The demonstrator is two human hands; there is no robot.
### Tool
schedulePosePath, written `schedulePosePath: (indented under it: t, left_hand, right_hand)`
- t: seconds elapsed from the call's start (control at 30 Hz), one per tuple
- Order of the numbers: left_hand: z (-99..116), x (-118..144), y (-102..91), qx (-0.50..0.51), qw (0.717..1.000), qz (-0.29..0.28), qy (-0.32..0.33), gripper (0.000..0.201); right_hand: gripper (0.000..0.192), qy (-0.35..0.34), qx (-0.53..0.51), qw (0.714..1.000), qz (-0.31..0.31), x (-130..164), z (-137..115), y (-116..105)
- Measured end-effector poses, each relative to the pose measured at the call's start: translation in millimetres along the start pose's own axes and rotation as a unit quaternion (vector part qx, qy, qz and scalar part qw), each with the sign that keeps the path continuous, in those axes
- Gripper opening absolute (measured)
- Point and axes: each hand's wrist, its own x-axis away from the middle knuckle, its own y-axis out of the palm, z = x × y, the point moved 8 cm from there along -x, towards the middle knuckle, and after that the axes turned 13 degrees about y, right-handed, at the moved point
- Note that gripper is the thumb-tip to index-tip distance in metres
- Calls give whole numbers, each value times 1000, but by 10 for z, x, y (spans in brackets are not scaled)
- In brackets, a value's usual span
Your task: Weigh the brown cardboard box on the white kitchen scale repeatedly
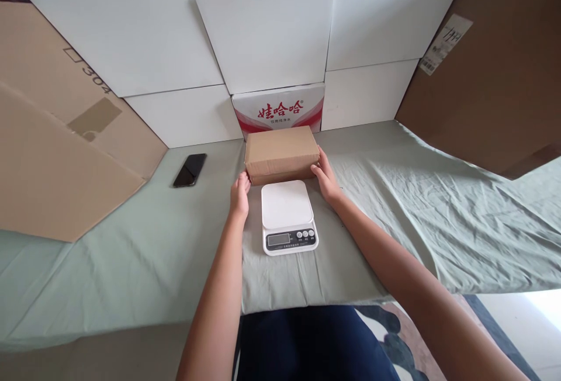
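a plain brown cardboard box (281, 153) sits on the tabletop (131, 252), which is draped in a pale green cloth. the box is just beyond a white digital kitchen scale (288, 216), its near edge close to the scale's platform, though contact between them cannot be told. the left hand (240, 195) presses against the box's near-left corner with fingers curled narrow around the edge, and the right hand (325, 176) is set flat against the right end, fingers spread along the side. both hands clasp the box between them; neither is closed round anything else.

the box looks sealed, stiff-sided and closed on top, so it should keep its shape under a squeeze from both ends. its weight cannot be read from here; its modest size suggests it is light to moderate. the cardboard is matt and dry-looking, so a slip seems unlikely, and the short ends where the palms already sit look like the soundest place to hold it.

behind the box stands a white carton (279, 110) with red chinese lettering, touching or nearly touching its far side. a black phone (190, 170) lies well apart at the left. white boards (131, 36) and large brown cardboard sheets (65, 153) wall in the far and side edges.
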Motion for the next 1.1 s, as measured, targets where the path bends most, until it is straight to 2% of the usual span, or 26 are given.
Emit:
schedulePosePath:
  t: [0.43,0.9,1.1]
  left_hand:
    - [0,-10,16,-2,1000,-13,18,70]
    - [15,7,20,-6,1000,-11,21,68]
    - [71,6,11,-5,999,-9,45,73]
  right_hand:
    - [87,-4,4,1000,0,-2,18,-8]
    - [89,-4,2,1000,-7,-4,19,0]
    - [97,-17,-5,1000,-15,18,16,5]
